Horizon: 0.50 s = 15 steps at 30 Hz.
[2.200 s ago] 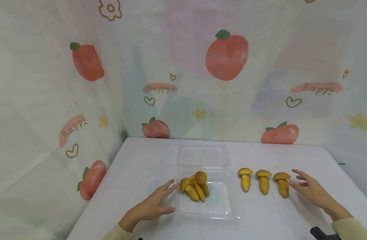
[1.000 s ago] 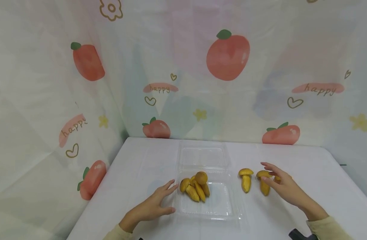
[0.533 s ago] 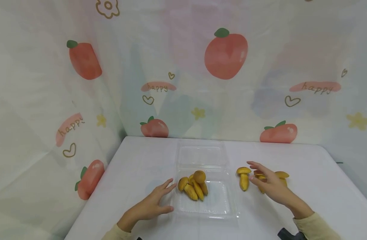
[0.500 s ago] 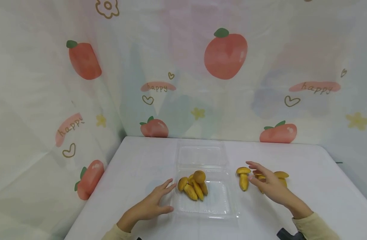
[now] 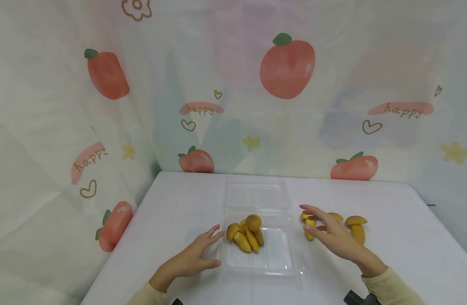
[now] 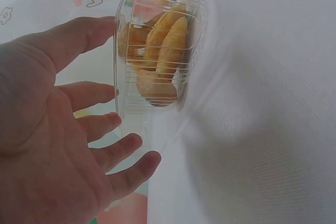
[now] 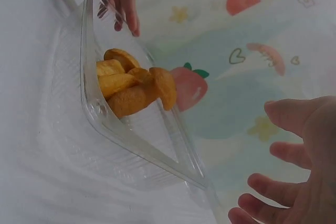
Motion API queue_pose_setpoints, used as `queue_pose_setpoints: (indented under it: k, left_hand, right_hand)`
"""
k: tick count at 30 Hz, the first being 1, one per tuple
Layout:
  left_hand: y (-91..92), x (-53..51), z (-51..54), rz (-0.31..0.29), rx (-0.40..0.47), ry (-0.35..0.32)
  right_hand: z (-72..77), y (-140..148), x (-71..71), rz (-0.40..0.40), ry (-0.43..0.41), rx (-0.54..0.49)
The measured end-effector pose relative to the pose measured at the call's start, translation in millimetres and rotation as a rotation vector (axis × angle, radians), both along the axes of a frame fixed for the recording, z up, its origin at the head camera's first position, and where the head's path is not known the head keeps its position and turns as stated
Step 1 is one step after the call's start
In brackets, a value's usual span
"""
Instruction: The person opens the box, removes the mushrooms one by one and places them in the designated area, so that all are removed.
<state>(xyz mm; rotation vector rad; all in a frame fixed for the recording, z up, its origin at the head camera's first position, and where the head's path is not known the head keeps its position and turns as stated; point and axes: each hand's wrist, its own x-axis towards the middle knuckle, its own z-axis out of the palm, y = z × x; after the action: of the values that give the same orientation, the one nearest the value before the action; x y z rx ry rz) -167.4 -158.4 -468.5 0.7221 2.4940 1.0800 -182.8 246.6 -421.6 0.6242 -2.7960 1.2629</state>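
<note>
R hand (image 5: pixel 334 238) part-hides mushrms (image 5: pixel 309 235) nr box (image 5: pixel 277 250).

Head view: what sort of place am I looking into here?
Probably a makeshift tabletop booth, perhaps for filming: a fruit-printed cloth hangs behind and to the left of a white table, where a clear box holds yellow mushrooms.

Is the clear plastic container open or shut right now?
Open: the lid is folded back behind the container, leaving the yellow mushrooms inside uncovered.
</note>
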Motion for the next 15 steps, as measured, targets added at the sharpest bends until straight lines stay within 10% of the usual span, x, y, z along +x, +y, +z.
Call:
queue_pose_setpoints:
  k: [15]
  left_hand:
    - [0.7, -2.3, -1.7, 0.006, 0.014, -0.015]
  right_hand:
    - [-4.9, -35, 1.9, 0.082, -0.086, -0.059]
